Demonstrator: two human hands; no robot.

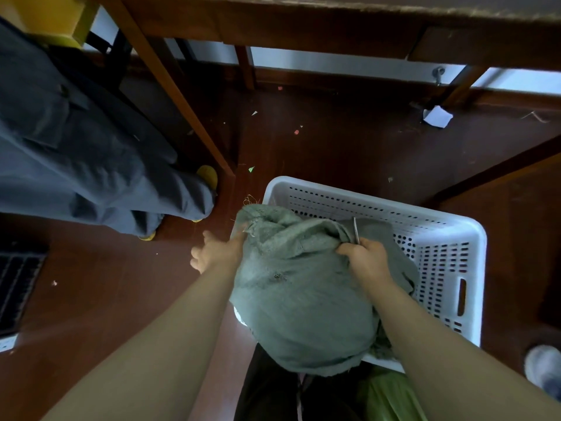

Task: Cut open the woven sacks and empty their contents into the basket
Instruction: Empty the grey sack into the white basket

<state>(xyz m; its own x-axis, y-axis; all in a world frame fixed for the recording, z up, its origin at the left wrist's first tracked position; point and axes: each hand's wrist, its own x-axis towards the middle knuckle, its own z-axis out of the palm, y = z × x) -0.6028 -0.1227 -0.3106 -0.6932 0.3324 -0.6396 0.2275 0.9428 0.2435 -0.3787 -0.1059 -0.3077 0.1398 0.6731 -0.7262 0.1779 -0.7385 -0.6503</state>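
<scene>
- Bulging grey-green woven sack point(303, 299) covers white perforated plastic basket point(478, 238) at its near corner.
- Right hand point(367, 259): grip bunches coarse cloth beside thin metal blade point(355, 230).
- Left hand point(214, 253) touches sack's side; grip unclear.

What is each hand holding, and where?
Right hand grips bunched cloth at the top of the green sack, a thin metal blade poking from its fist. Left hand touches the sack's top left corner; grip unclear.
</scene>
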